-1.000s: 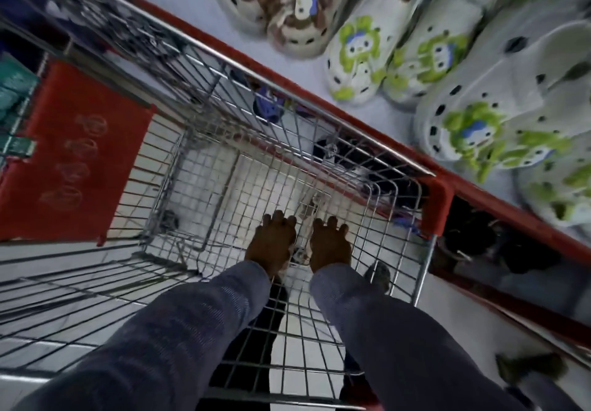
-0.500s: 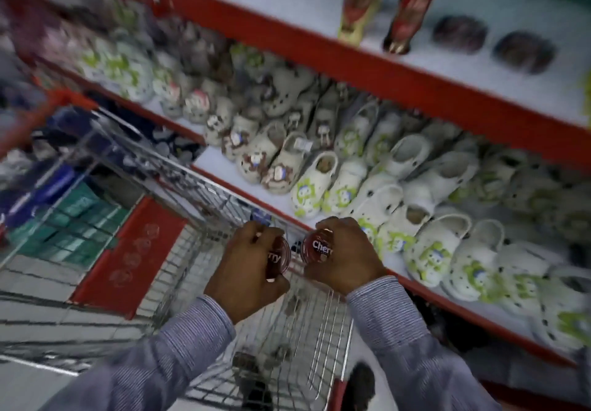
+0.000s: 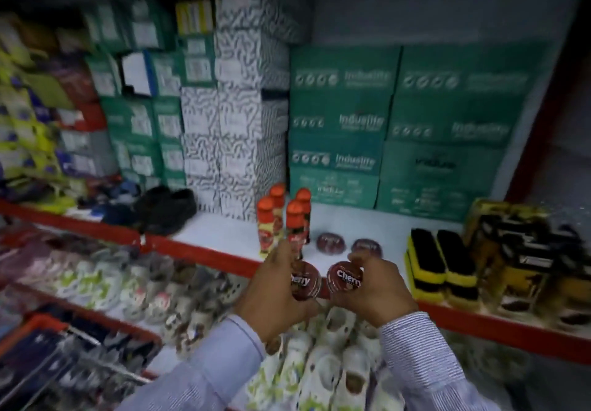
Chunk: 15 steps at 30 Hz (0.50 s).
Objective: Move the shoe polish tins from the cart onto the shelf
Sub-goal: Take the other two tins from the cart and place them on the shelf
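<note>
My left hand (image 3: pixel 271 295) grips a round dark-red shoe polish tin (image 3: pixel 306 280) with white lettering on its lid. Beside it, my right hand (image 3: pixel 379 289) holds a second such tin (image 3: pixel 345 278). Both tins are tilted with lids facing me, just in front of the red front edge of the white shelf (image 3: pixel 224 234). Two more tins (image 3: pixel 331 242) (image 3: pixel 367 247) lie flat on that shelf right behind my hands. The cart (image 3: pixel 48 362) shows at the lower left, blurred.
Several orange-capped polish bottles (image 3: pixel 286 219) stand left of the shelf tins. Yellow-and-black brushes (image 3: pixel 438 263) fill the shelf's right side. Green and patterned shoe boxes (image 3: pixel 342 123) are stacked at the back, black shoes (image 3: pixel 169 206) to the left. White clogs (image 3: pixel 319 362) cover the lower shelf.
My hands lifted out of the cart, each with a tin, and rose to the upper shelf. The view swung up from the cart to the shelves.
</note>
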Tool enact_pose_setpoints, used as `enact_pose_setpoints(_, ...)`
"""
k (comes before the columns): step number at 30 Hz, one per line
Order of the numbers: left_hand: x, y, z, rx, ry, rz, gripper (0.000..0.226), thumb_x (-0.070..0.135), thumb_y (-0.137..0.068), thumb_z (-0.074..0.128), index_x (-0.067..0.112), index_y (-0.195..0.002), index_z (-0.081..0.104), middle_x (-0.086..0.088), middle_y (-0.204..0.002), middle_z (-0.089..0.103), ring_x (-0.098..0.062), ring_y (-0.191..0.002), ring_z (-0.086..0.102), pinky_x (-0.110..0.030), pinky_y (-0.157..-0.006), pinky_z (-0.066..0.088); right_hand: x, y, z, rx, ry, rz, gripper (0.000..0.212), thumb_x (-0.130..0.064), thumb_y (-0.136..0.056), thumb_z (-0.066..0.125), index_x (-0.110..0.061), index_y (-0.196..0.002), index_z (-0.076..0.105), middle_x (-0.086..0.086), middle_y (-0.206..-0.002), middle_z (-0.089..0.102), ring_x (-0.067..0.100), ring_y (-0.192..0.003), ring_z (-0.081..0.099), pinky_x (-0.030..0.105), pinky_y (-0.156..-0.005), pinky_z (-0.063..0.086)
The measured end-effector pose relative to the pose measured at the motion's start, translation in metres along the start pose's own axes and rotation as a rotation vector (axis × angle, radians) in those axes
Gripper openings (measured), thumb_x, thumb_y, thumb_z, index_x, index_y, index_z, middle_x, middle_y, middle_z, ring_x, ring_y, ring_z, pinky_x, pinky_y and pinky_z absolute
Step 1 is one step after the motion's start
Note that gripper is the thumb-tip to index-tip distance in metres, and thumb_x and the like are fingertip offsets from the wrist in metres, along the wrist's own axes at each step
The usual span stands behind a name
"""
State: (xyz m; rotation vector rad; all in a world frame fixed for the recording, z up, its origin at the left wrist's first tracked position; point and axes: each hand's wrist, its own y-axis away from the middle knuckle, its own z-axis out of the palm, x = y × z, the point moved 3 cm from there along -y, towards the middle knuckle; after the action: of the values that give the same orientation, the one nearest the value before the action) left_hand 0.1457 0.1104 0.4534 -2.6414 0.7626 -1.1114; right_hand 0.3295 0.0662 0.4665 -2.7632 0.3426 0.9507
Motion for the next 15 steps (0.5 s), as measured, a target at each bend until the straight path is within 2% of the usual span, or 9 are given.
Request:
enact_pose_setpoints(2, 0.013, -0.031, 0.009, -0.01, 0.043, 0.016, 0.09, 0.048, -0.049, 0.08, 0.025, -0.125, 0.038, 0.004, -0.11, 0.065, -0.016, -0.098, 0.068, -0.021, -0.069, 0.052, 0.008, -0.018, -0.01, 0.054, -0.017, 0.026, 0.085, -0.05, -0.042, 0.09, -0.021, -0.118, 0.064, 0.002, -0.115, 0.071, 0.02, -0.106, 0.069, 0.03, -0.093, 0.055)
enact_pose_setpoints(3, 0.018, -0.046, 0.014, -0.014, 0.039, 0.023, 0.089, 0.043, -0.052, 0.085, 0.022, -0.124, 0.038, 0.001, -0.111, 0.066, -0.019, -0.099, 0.068, -0.026, -0.071, 0.052, 0.013, -0.028, -0.013, 0.081, -0.016, 0.039, 0.076, -0.047, -0.047, 0.089, -0.021, -0.115, 0.066, 0.003, -0.116, 0.071, 0.021, -0.107, 0.069, 0.03, -0.094, 0.055)
enact_pose_setpoints(6, 0.021, -0.079, 0.034, -0.048, -0.022, -0.015, 0.086, 0.03, -0.058, 0.09, 0.017, -0.124, 0.037, -0.002, -0.108, 0.059, -0.019, -0.093, 0.061, -0.023, -0.065, 0.041, 0.026, -0.054, -0.011, 0.087, 0.012, 0.073, 0.05, -0.038, -0.062, 0.081, -0.021, -0.108, 0.072, 0.006, -0.114, 0.07, 0.023, -0.108, 0.069, 0.031, -0.096, 0.055)
enact_pose_setpoints(9, 0.018, -0.098, 0.054, -0.093, -0.092, -0.051, 0.082, 0.023, -0.065, 0.088, 0.014, -0.127, 0.036, -0.005, -0.11, 0.061, -0.026, -0.1, 0.065, -0.034, -0.082, 0.053, 0.038, -0.071, -0.004, 0.059, 0.025, 0.081, 0.027, -0.029, -0.067, 0.072, -0.014, -0.09, 0.071, 0.008, -0.096, 0.074, 0.025, -0.094, 0.073, 0.032, -0.086, 0.059)
enact_pose_setpoints(11, 0.017, -0.106, 0.063, -0.128, -0.139, -0.047, 0.079, 0.022, -0.07, 0.085, 0.007, -0.129, 0.035, -0.012, -0.117, 0.064, -0.031, -0.107, 0.066, -0.043, -0.092, 0.055, 0.044, -0.076, 0.002, 0.046, 0.005, 0.077, 0.025, -0.024, -0.071, 0.069, -0.014, -0.094, 0.067, 0.008, -0.098, 0.073, 0.025, -0.094, 0.071, 0.031, -0.086, 0.058)
enact_pose_setpoints(15, 0.012, -0.114, 0.074, -0.173, -0.191, -0.063, 0.078, 0.021, -0.077, 0.079, 0.002, -0.135, 0.03, -0.019, -0.123, 0.063, -0.035, -0.112, 0.065, -0.043, -0.094, 0.054, 0.051, -0.081, 0.007, 0.045, -0.025, 0.064, 0.031, -0.022, -0.078, 0.065, -0.018, -0.109, 0.063, 0.011, -0.113, 0.067, 0.027, -0.102, 0.068, 0.029, -0.09, 0.054)
